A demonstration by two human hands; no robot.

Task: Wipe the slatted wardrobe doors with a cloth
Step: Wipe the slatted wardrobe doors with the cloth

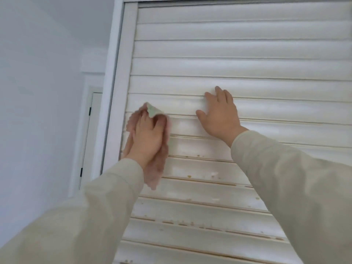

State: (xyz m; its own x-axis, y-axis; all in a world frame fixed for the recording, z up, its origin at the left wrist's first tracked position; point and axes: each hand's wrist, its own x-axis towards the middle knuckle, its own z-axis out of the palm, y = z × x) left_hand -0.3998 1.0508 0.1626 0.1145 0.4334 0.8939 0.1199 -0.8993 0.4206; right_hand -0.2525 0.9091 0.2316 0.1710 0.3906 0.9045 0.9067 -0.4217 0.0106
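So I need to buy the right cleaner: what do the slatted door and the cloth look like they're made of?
The slatted door looks like wood under glossy white paint: brownish chips show along the lower slat edges where paint has flaked, though wood is a guess. The cloth in the left hand looks like a soft, fuzzy pink fabric, perhaps microfibre, with a pale label at its top.

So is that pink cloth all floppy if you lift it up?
Probably floppy: the pink cloth bunches under the left hand and its tail hangs limp. It looks fluffy, so likely light and not slippery on the slats.
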